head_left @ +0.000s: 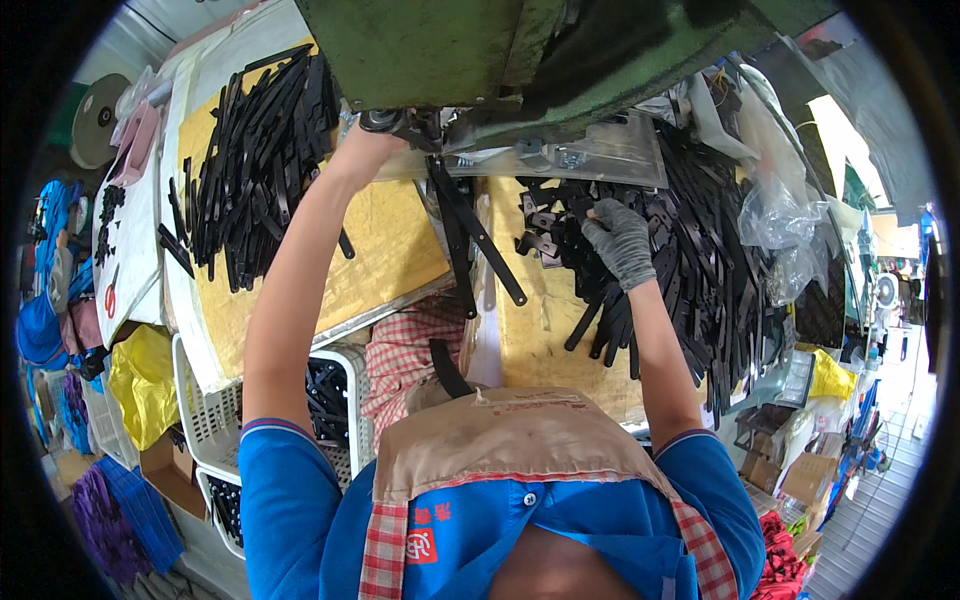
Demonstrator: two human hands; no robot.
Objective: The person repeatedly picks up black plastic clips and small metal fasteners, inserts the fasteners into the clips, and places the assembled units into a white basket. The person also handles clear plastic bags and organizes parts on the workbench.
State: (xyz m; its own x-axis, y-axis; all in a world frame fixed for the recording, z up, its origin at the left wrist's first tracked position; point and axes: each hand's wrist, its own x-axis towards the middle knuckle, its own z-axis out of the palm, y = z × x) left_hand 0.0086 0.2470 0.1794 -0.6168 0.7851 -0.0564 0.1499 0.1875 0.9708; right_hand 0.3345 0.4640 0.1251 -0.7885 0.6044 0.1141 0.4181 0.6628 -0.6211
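A green machine stands over the table before me. My bare left hand reaches up to its small working head; the fingers are mostly hidden there, so their grip is unclear. Just right of that hand, a pair of long black flat strips with holes hangs out from under the head, spread in a narrow V. On the right, my right hand, in a grey knit glove, rests on a heap of black strips and bent brackets. Its fingertips are among the pieces, and whether it grips one is not visible.
Another heap of black strips covers the yellow board at left. A clear plastic tray with small metal parts sits below the machine. White baskets of black parts stand low at left. Red-handled scissors lie far left.
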